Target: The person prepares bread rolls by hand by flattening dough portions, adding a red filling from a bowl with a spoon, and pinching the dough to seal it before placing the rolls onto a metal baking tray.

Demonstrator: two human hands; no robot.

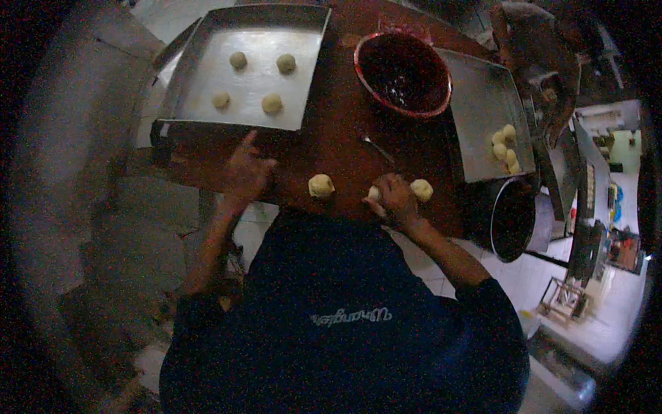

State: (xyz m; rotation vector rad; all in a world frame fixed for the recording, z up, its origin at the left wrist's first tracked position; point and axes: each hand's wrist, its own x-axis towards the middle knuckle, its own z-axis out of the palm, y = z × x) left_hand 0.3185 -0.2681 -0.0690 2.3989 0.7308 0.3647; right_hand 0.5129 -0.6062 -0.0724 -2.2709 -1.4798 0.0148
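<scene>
My left hand (248,172) is above the near edge of the table with its fingers apart and nothing in them, just below the metal tray's front rim. My right hand (400,199) is closed around a pale dough ball (374,194), part of which shows at the fingertips. Right beside that hand, another dough ball (421,190) rests on the table. A third, rough-surfaced dough ball (321,185) lies between my two hands. Ahead of my right hand lies a thin metal utensil (377,148), perhaps a spoon; its far end is unclear.
Several dough balls sit spaced out in a square metal tray (200,76) at the far left. A red-rimmed bowl (447,103) with dark contents stands at the back. Another tray (476,103) on the right holds clustered dough balls (505,148). Near it is a round dark container (514,219).
</scene>
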